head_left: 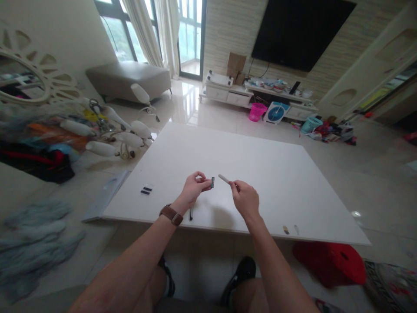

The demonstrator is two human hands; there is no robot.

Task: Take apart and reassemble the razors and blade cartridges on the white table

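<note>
Beyond held stick (223,178), pink basket (257,113), contents unclear

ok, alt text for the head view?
A person's left hand pinches a small dark piece near the tip of a slim pale stick in their right hand, piece and stick apart, over a white tabletop. Two dark strips lie at its left; beyond are a low cabinet and a wall-mounted screen.
</note>
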